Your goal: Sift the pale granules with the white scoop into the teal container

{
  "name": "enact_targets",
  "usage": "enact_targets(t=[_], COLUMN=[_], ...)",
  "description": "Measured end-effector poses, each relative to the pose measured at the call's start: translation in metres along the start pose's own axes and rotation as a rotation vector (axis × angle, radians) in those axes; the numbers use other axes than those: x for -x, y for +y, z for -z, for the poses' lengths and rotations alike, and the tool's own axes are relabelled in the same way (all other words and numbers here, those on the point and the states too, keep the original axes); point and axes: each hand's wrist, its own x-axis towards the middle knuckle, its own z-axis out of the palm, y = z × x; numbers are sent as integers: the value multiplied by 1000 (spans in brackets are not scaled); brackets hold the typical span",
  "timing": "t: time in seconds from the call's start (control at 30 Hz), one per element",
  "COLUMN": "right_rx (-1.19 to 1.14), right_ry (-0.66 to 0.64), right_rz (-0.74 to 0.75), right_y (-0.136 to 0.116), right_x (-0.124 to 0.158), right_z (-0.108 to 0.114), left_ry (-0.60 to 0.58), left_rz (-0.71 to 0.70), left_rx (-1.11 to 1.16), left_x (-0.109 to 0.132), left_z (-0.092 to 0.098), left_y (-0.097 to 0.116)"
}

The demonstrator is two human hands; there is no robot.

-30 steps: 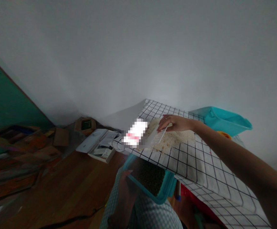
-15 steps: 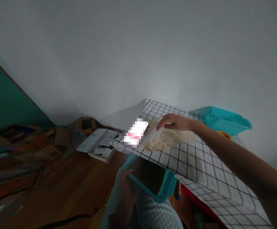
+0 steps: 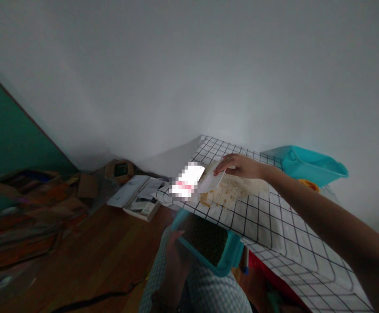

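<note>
My right hand (image 3: 238,166) reaches across a table under a black-and-white checked cloth (image 3: 274,226) and grips the top edge of a white card (image 3: 212,180). The card stands tilted against a pile of pale grain (image 3: 233,191) spread on the cloth. My left hand (image 3: 175,256) is in shadow below the table edge, holding a teal rectangular container (image 3: 223,261) with dark grain inside, resting on my lap. A blurred white patch lies at the table's left corner.
A teal plastic tub (image 3: 306,164) stands at the back of the table with something orange beside it. Cardboard boxes and papers (image 3: 133,198) litter the wooden floor to the left. A grey wall rises behind.
My right hand has drawn the white card slightly up and left over the grain pile, tilting it more upright. The teal container has stayed under the table edge.
</note>
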Motion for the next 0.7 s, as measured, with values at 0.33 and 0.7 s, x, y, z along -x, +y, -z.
enact_targets(t=[0.33,0.7], right_rx=[-12,35], right_ry=[-45,-113], right_rz=[56,-33], right_y=[1,-3], right_x=[-10,-2], right_z=[-12,-3], left_ry=[59,21], left_rz=[79,65], left_rx=[48,55], left_x=[9,-2], left_z=[-11,-2], left_y=[4,-4])
